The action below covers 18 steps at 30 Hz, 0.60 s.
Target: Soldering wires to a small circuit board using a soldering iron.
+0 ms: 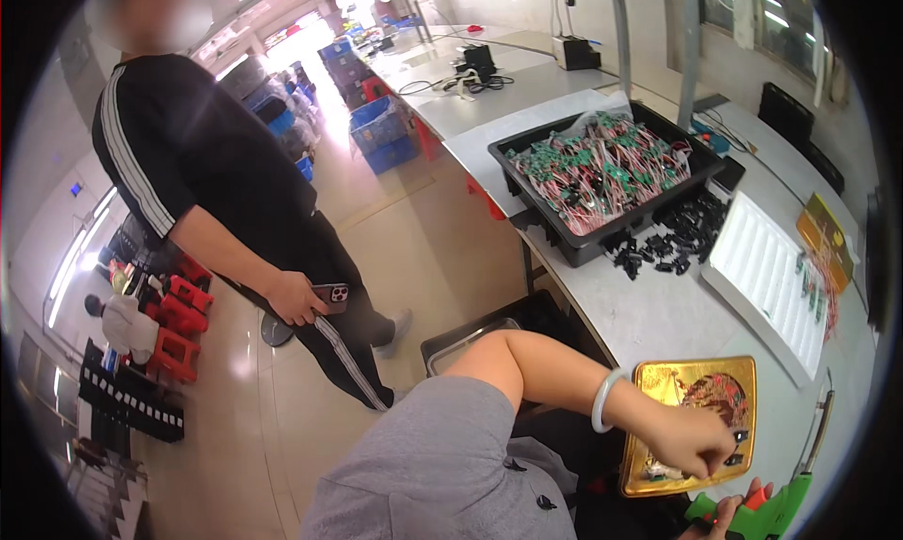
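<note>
A grey table [602, 305] is seen running along the right side, its outline bent by the lens. Across the aisle a person [207, 154] in dark striped clothes is seen standing, turned toward the table. On the table's far part a black bin [591, 248] is set, heaped with green boards [602, 168] and red and white wires. Nearer, a white ribbed tray [762, 291] is placed at a slant, with a few wired boards laid at its right edge. Between bin and ribbed tray, black parts [673, 234] are scattered in a loose heap. At the table's near edge a gold tray [658, 380] is placed, in which wires [720, 394] and small pieces are gathered. Beside its lower right corner a green tool [785, 512] is held by the right hand [722, 519], its grip wrapped around the tool and partly cut off by the frame. The left hand [691, 439] is held over the gold tray, fingers curled down near small black pieces [740, 436]; whether anything is pinched in its grip cannot be told. A phone [336, 296] is held by the standing person. On the left wrist a pale bangle [607, 401] is worn.
</note>
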Tool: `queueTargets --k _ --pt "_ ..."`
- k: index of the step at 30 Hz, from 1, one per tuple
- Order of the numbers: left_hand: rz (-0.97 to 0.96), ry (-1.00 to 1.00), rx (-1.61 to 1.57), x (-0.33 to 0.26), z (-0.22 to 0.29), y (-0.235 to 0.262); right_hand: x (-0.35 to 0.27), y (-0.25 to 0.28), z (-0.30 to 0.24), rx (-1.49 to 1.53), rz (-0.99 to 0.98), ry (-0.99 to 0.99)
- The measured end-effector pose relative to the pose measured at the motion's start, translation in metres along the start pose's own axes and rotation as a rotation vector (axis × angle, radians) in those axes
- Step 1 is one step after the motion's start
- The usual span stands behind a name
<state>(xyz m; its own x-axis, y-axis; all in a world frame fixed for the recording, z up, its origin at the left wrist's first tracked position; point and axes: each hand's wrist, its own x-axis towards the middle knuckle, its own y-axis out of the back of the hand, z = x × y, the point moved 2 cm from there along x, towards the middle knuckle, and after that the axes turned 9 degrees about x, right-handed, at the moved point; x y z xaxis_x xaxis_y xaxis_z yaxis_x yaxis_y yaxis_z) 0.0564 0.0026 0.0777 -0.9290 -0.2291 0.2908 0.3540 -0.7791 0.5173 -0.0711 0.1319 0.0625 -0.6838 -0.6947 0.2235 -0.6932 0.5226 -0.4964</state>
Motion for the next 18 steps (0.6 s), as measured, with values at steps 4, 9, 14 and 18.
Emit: queueTargets --k 4,9,14,18 --pt "0.191 -0.127 -0.343 0.005 -0.007 0.048 0.004 0.062 0.023 0.229 0.161 -0.006" --pt "0.084 0.276 -0.428 -0.001 -0.002 0.123 0.004 0.051 0.043 0.625 -0.011 -0.109" --pt "-0.171 0.484 -0.459 0.036 -0.049 0.104 0.000 0.070 0.067 0.553 0.108 -0.057" --pt "-0.313 0.627 -0.186 0.058 -0.086 0.075 0.002 0.066 0.067 0.566 0.185 -0.072"
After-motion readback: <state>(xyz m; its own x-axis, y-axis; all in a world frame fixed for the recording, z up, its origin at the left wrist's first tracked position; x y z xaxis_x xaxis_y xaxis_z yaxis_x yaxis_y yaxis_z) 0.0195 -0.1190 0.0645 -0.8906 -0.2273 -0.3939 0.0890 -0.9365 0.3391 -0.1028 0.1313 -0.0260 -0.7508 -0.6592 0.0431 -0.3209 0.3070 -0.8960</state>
